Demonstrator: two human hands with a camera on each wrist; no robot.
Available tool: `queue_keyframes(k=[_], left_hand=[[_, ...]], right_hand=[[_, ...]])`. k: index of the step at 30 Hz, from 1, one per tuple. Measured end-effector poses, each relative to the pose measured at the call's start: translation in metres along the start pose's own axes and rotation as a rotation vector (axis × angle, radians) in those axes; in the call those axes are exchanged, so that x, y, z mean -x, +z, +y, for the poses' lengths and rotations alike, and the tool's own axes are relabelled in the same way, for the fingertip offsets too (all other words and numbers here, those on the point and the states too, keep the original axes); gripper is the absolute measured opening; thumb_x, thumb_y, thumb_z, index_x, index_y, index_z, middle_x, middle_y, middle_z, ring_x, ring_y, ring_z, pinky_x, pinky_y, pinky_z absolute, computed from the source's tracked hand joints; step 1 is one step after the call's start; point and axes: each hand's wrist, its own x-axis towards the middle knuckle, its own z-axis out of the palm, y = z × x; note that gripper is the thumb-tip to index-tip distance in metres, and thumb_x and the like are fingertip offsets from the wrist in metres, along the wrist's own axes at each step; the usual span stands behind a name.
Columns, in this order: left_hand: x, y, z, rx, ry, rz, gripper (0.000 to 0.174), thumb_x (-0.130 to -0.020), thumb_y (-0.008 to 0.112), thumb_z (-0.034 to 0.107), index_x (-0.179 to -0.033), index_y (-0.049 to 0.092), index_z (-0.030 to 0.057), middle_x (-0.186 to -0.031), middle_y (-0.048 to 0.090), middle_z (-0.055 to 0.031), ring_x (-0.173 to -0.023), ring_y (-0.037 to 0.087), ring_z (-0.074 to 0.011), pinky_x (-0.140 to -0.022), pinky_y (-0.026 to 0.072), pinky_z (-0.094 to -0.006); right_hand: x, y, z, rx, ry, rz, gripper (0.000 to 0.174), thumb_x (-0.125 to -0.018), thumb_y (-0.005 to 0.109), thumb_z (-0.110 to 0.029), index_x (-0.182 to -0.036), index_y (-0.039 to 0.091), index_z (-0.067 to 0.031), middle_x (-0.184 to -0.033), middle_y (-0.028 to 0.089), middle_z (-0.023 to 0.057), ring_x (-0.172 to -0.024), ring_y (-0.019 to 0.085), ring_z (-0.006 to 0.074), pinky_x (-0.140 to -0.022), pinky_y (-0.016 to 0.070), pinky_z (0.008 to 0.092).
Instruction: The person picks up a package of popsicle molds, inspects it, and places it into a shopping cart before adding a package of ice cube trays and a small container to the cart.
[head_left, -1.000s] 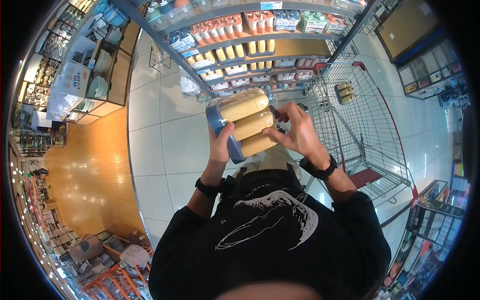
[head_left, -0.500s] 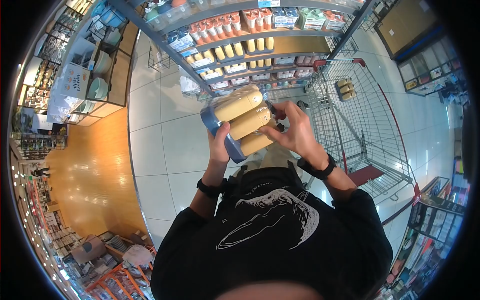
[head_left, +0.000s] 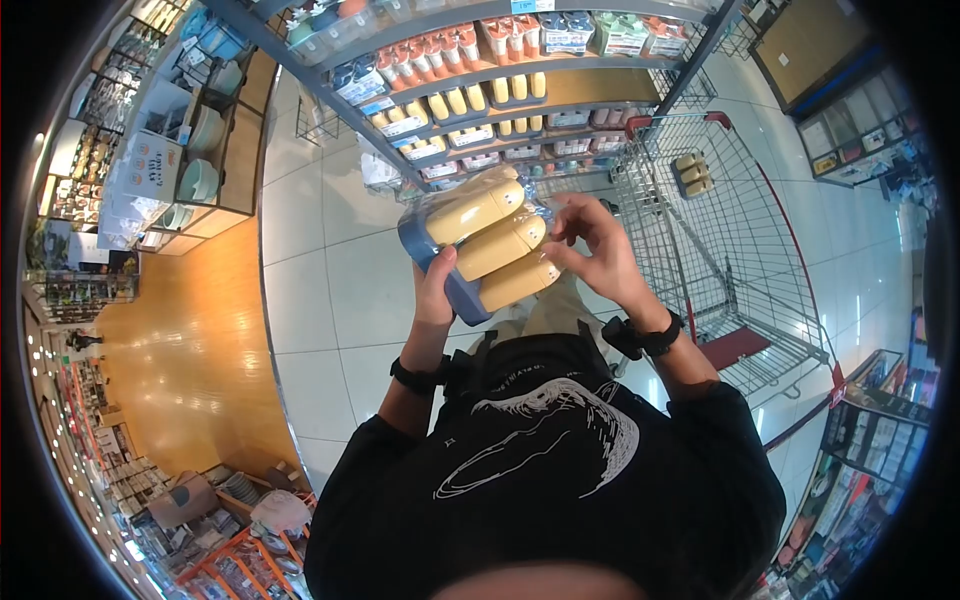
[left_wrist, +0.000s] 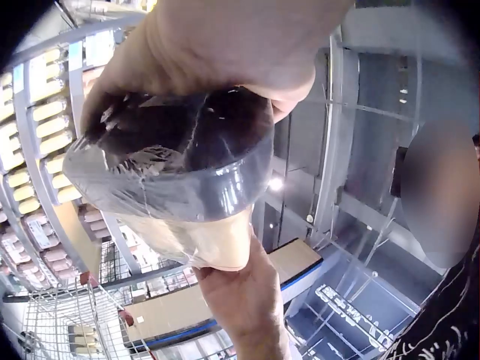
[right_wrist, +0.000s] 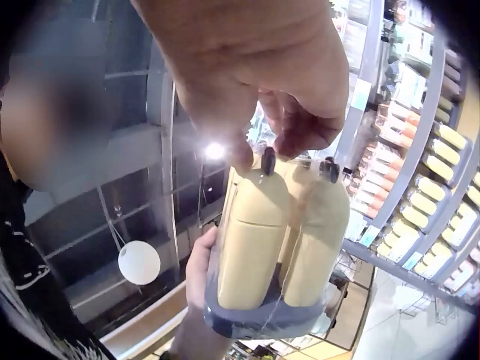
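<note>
A pack of three yellow rounded containers (head_left: 490,243) in a blue base (head_left: 436,262), wrapped in clear film, is held tilted before the body. My left hand (head_left: 434,290) grips the base, thumb on the near side. My right hand (head_left: 603,258) is at the containers' rounded ends, fingers bent; in the right wrist view the right hand's fingertips (right_wrist: 247,154) are at the small dark parts on top of the pack (right_wrist: 251,240). Whether they pinch the film or a dark part cannot be told. The left wrist view shows the base's underside (left_wrist: 180,180) beneath the left palm.
A wire shopping cart (head_left: 735,250) stands at the right with a similar yellow pack (head_left: 692,174) in it. Shelves (head_left: 590,90) with yellow, orange and green packs are ahead. A display with bowls (head_left: 200,180) stands at the left, beside wooden flooring (head_left: 195,350).
My right hand has shifted slightly to the right and its fingers have spread a little from the containers' ends. The pack has moved slightly left, still in my left hand.
</note>
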Motion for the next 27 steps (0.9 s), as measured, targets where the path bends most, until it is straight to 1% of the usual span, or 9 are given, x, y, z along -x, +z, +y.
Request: queue_keyframes(k=[1,3,8,13,15,18,21,25,27], left_hand=[[0.000,0.000,0.000,-0.001,0.002,0.003,0.053,-0.093,0.055,0.017,-0.139,0.037,-0.0011,-0.131,0.052,-0.0134,-0.120,0.052,-0.0234,-0.102,0.0413,-0.0364],[0.000,0.001,-0.001,0.038,-0.017,-0.005,0.053,-0.093,0.053,0.017,-0.140,0.037,-0.0016,-0.133,0.051,-0.0139,-0.122,0.052,-0.0235,-0.103,0.0406,-0.0364],[-0.001,0.003,-0.001,0.039,-0.052,-0.022,0.053,-0.093,0.054,0.016,-0.140,0.037,-0.0016,-0.133,0.051,-0.0136,-0.121,0.052,-0.0235,-0.102,0.0412,-0.0363],[0.000,0.006,-0.003,-0.027,-0.041,-0.030,0.051,-0.092,0.053,0.015,-0.139,0.038,-0.0017,-0.132,0.052,-0.0127,-0.120,0.053,-0.0227,-0.101,0.0419,-0.0356],[0.000,0.011,-0.002,-0.042,-0.029,-0.051,0.051,-0.092,0.054,0.015,-0.138,0.039,-0.0022,-0.130,0.053,-0.0118,-0.119,0.052,-0.0214,-0.100,0.0412,-0.0348],[-0.001,0.014,-0.005,-0.090,0.005,-0.024,0.051,-0.091,0.055,0.015,-0.137,0.040,-0.0028,-0.129,0.054,-0.0112,-0.118,0.052,-0.0202,-0.100,0.0408,-0.0339],[-0.003,0.019,-0.003,-0.110,0.025,-0.028,0.051,-0.091,0.056,0.015,-0.137,0.040,-0.0030,-0.128,0.054,-0.0109,-0.116,0.053,-0.0197,-0.099,0.0411,-0.0333],[0.000,0.018,0.002,-0.088,0.001,-0.039,0.051,-0.091,0.055,0.014,-0.136,0.041,-0.0026,-0.127,0.054,-0.0110,-0.115,0.054,-0.0197,-0.099,0.0416,-0.0335],[0.000,0.012,-0.001,-0.119,-0.006,-0.043,0.050,-0.091,0.055,0.014,-0.136,0.041,-0.0022,-0.127,0.054,-0.0112,-0.115,0.054,-0.0197,-0.098,0.0421,-0.0337]], right_hand=[[0.000,-0.002,-0.001,-0.002,0.000,-0.003,0.041,-0.077,0.080,-0.011,-0.110,0.059,0.0006,-0.085,0.061,0.0032,-0.070,0.055,0.0092,-0.064,0.0474,0.0253],[0.000,-0.005,-0.002,0.020,0.070,-0.014,0.026,-0.082,0.076,-0.008,-0.102,0.061,0.0002,-0.081,0.060,0.0000,-0.070,0.053,0.0046,-0.062,0.0449,0.0218],[0.001,-0.010,-0.003,0.062,0.089,-0.012,0.013,-0.088,0.070,-0.009,-0.090,0.061,0.0003,-0.073,0.059,0.0006,-0.065,0.052,0.0049,-0.058,0.0428,0.0215],[0.002,-0.016,-0.008,0.182,0.001,-0.063,0.010,-0.090,0.062,-0.007,-0.085,0.057,0.0007,-0.070,0.058,0.0045,-0.060,0.052,0.0087,-0.055,0.0422,0.0254],[0.002,-0.018,-0.010,0.281,-0.084,-0.027,0.008,-0.089,0.059,-0.004,-0.085,0.055,0.0013,-0.069,0.056,0.0078,-0.058,0.052,0.0149,-0.055,0.0430,0.0288],[0.000,-0.020,-0.016,0.321,-0.132,0.011,0.007,-0.088,0.058,-0.004,-0.086,0.054,0.0016,-0.068,0.054,0.0097,-0.058,0.054,0.0194,-0.056,0.0442,0.0302],[-0.002,-0.022,-0.014,0.352,-0.179,0.022,0.008,-0.088,0.058,-0.005,-0.086,0.054,0.0018,-0.070,0.056,0.0106,-0.059,0.056,0.0186,-0.056,0.0446,0.0304],[0.001,-0.020,-0.017,0.284,-0.090,-0.021,0.010,-0.089,0.059,-0.007,-0.086,0.054,0.0017,-0.069,0.057,0.0105,-0.058,0.056,0.0186,-0.055,0.0441,0.0301],[0.001,-0.022,-0.021,0.325,0.004,-0.105,0.013,-0.090,0.060,-0.010,-0.085,0.054,0.0013,-0.066,0.057,0.0102,-0.056,0.054,0.0183,-0.054,0.0427,0.0303]])
